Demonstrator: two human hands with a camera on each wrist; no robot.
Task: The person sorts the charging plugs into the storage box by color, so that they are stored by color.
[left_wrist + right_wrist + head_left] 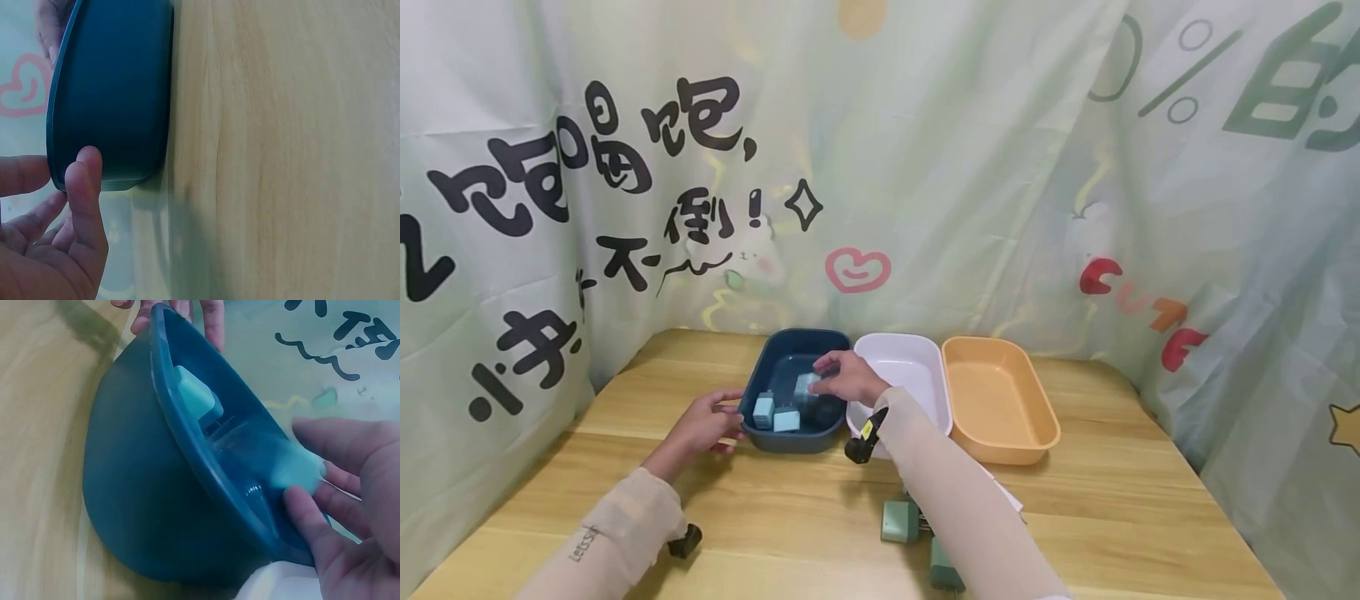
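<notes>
My right hand [850, 379] is over the navy bin [805, 445], its thumb and fingers spread around a light blue block [299, 470]. The block is blurred while the fingers look sharp, and it seems loose between them. Two more light blue blocks, one nearer the left wall [763, 410] and one beside it [786, 419], lie in the bin's near part. Thin dark lines show by one of them in the right wrist view. At the bin's left side, my left hand [706, 423] touches the rim and outer wall with fairly straight fingers.
Right of the navy bin stand a white bin [910, 343] and an orange-yellow bin [1000, 400]. On the wooden table [790, 533], a green block [898, 522] with thin metal pieces and another green block [946, 565] lie partly under my right forearm. A printed curtain [962, 167] hangs behind.
</notes>
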